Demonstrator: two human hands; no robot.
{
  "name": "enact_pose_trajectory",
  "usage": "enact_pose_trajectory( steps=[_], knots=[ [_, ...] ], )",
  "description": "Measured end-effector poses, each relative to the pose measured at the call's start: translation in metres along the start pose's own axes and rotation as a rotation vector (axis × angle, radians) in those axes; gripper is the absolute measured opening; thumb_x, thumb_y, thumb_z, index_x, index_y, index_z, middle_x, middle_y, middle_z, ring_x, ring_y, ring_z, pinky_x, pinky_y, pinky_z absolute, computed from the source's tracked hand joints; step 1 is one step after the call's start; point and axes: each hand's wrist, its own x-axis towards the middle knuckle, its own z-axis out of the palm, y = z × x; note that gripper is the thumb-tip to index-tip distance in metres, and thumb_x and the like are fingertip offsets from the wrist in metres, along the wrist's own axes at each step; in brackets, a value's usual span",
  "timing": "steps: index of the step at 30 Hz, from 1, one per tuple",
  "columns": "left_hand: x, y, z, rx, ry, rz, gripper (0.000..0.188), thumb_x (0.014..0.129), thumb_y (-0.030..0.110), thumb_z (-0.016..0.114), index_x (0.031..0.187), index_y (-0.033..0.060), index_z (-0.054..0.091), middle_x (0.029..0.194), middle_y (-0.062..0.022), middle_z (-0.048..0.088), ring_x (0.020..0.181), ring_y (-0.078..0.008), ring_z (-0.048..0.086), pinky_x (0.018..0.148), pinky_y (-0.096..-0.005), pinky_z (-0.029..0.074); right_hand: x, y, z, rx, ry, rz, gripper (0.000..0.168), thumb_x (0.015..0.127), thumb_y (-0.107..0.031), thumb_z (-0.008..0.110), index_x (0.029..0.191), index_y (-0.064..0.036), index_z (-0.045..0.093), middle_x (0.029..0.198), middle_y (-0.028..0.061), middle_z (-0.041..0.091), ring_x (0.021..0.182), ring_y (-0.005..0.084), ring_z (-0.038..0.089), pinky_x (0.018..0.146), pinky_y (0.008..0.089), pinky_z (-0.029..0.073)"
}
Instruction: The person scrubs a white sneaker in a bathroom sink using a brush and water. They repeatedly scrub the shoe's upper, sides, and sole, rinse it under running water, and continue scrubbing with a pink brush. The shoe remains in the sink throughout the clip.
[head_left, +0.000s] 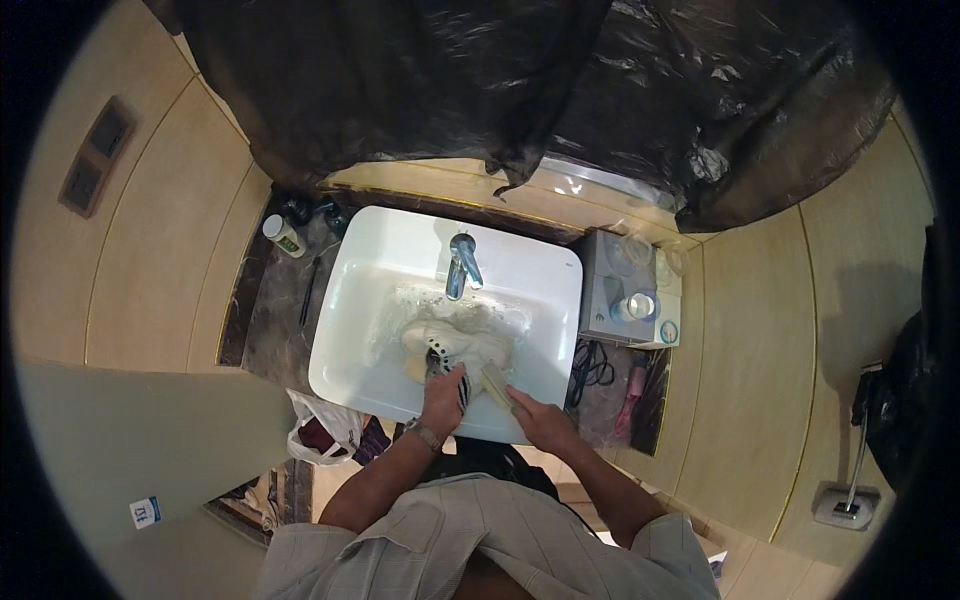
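Observation:
A pale sneaker (450, 337) with black eyelets and dark stripes lies in the white washbasin (352, 322), partly over cloudy water. My left hand (444, 399), wearing a metal-band watch (424, 433) on its wrist, grips the sneaker near its striped part. In my right hand (544, 424) is a pale scrubbing brush (496, 382), held against or just above the sneaker's right side; contact cannot be made out. Something yellowish (415, 368) shows at the sneaker's left, too unclear to name. Above the sneaker stands a chrome faucet (463, 264).
Left of the basin, the dark stone counter (277, 322) carries a white bottle (284, 235) and dark containers. To the right are a grey box (600, 289), a coiled black cable (590, 375) and a pink-handled item (632, 397). A plastic bag (322, 427) hangs or stands below left. Black plastic sheeting (420, 82) covers the back wall.

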Motion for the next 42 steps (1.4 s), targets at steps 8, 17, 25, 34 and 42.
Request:
enact_pose_trajectory(
  steps=[8,17,25,34,42],
  knots=[
    [0.008,0.006,-0.02,1.041,0.158,0.71,0.018,0.099,0.018,0.065,0.099,0.0001,0.064,0.078,-0.0059,0.066,0.071,-0.0136,0.059,0.063,-0.0366,0.049,0.098,0.003,0.065,0.206,0.251,-0.164,0.046,0.106,-0.029,0.053,0.149,-0.013,0.053,0.115,0.0301,0.069,0.1,0.0491,0.069,0.086,0.0523,0.056],
    [-0.002,0.023,-0.024,0.438,0.164,0.44,0.02,0.102,0.024,0.064,0.091,0.0075,0.062,0.08,0.0044,0.06,0.071,-0.004,0.051,0.061,-0.0262,0.043,0.046,-0.028,0.055,0.285,0.003,-0.031,0.045,0.109,-0.027,0.05,0.15,-0.011,0.052,0.13,0.0273,0.067,0.118,0.0435,0.066,0.1,0.0452,0.052],
    [-0.004,0.026,-0.029,0.447,0.15,0.422,0.029,0.104,0.027,0.063,0.083,0.0076,0.056,0.075,0.0057,0.052,0.071,-0.0042,0.046,0.06,-0.0268,0.04,0.106,-0.039,0.059,0.238,0.112,-0.107,0.042,0.108,-0.03,0.048,0.144,-0.011,0.058,0.12,0.03,0.068,0.109,0.0481,0.066,0.093,0.0521,0.053],
    [-0.001,0.018,-0.054,0.554,0.11,0.381,0.019,0.103,0.023,0.064,0.093,0.0069,0.065,0.085,0.0024,0.065,0.076,-0.0067,0.056,0.066,-0.0268,0.046,0.078,-0.049,0.057,-0.022,0.002,-0.042,0.044,0.106,-0.03,0.052,0.148,-0.016,0.053,0.099,0.0301,0.071,0.09,0.0512,0.069,0.08,0.0569,0.055],
    [-0.012,0.053,-0.04,1.3,0.164,0.76,0.041,0.093,0.032,0.075,0.078,-0.0039,0.062,0.064,-0.0194,0.063,0.056,-0.0249,0.061,0.058,-0.0423,0.051,0.112,-0.044,0.061,-0.077,0.02,-0.035,0.045,0.106,-0.032,0.049,0.15,-0.021,0.05,0.097,0.0305,0.071,0.089,0.051,0.068,0.081,0.0593,0.054]
  ],
)
